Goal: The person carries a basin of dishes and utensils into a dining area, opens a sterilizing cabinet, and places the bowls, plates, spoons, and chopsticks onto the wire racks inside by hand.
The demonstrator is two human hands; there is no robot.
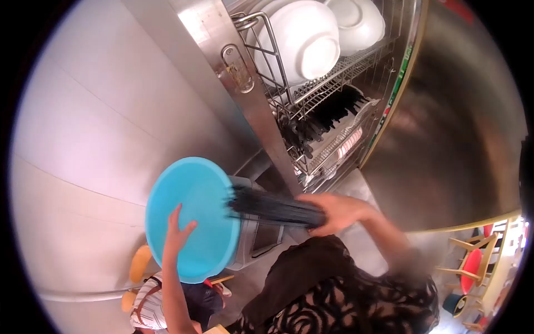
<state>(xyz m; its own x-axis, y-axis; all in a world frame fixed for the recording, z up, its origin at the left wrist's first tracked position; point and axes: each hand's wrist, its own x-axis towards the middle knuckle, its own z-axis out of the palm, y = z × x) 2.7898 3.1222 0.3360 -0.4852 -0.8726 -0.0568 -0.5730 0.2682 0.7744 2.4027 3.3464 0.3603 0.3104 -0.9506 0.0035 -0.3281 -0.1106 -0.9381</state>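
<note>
My right hand (339,214) is wrapped round one end of a thick bundle of black chopsticks (272,206). Their far ends are smeared by motion and overlap the right rim of a light-blue basin (203,172). My left hand (179,232) is open, thumb and fingers apart, in front of the basin's inside; whether it touches the basin I cannot tell. No other contents show in the visible part of the basin.
An open metal cabinet (261,117) holds white bowls (297,39) on its upper rack and more black chopsticks (336,108) below. Its door (445,133) swings out at right. A person in a striped top (147,306) is at lower left; chairs (473,264) stand at lower right.
</note>
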